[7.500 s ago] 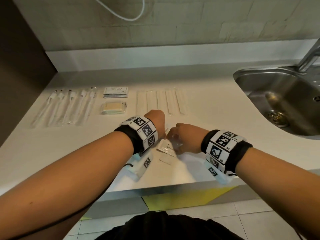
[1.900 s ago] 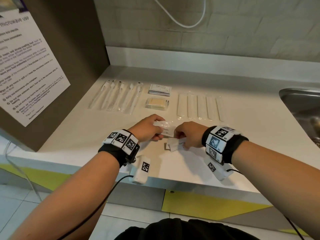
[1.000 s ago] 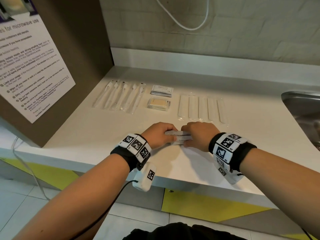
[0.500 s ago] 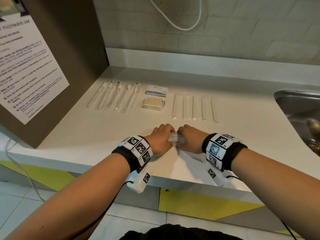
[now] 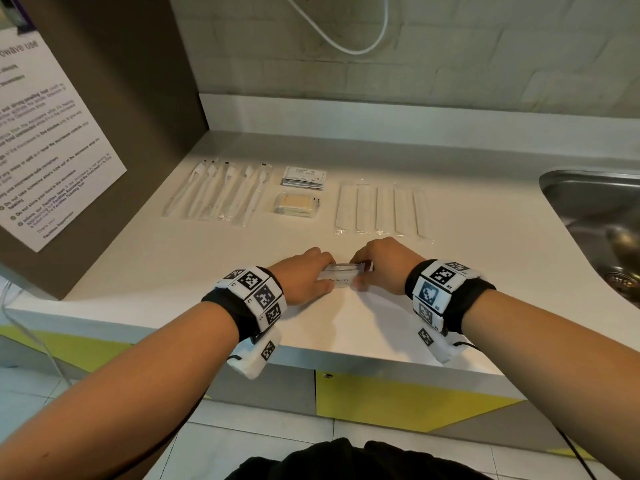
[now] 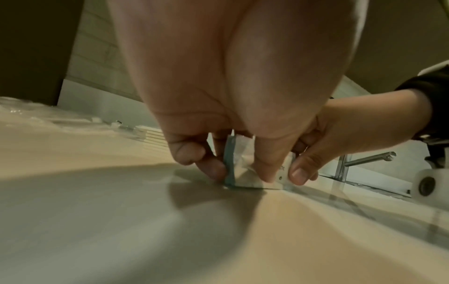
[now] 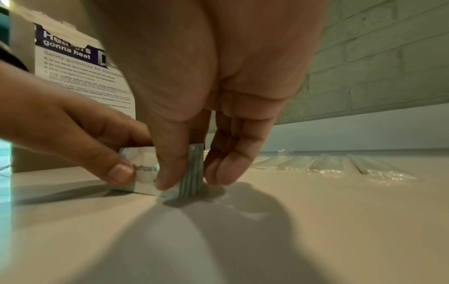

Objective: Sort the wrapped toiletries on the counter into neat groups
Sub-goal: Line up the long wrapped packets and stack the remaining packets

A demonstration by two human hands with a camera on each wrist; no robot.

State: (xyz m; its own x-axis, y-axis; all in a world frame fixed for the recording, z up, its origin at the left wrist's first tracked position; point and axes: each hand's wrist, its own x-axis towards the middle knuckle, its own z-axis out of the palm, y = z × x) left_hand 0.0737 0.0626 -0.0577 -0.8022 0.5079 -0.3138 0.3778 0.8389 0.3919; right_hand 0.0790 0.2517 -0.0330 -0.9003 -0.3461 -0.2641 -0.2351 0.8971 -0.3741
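A small stack of white toothpaste sachets (image 5: 341,273) stands on edge on the counter (image 5: 194,271) near its front. My left hand (image 5: 304,275) pinches the stack's left end (image 6: 237,163) between thumb and fingers. My right hand (image 5: 377,268) pinches the right end (image 7: 192,171) the same way. Behind lie a row of wrapped toothbrushes (image 5: 221,192), a pile of shampoo sachets (image 5: 304,177), a wrapped soap (image 5: 298,203) and a row of long flat white packets (image 5: 381,211).
A brown panel with a microwave notice (image 5: 45,140) closes off the left side. A steel sink (image 5: 602,216) with its tap (image 6: 359,159) sits at the right. The counter's front edge (image 5: 346,358) runs just under my wrists.
Seconds ago the sachets lay loose under my hands; I gathered them into one stack. Over the last half second both hands keep squeezing it on edge, barely shifting.
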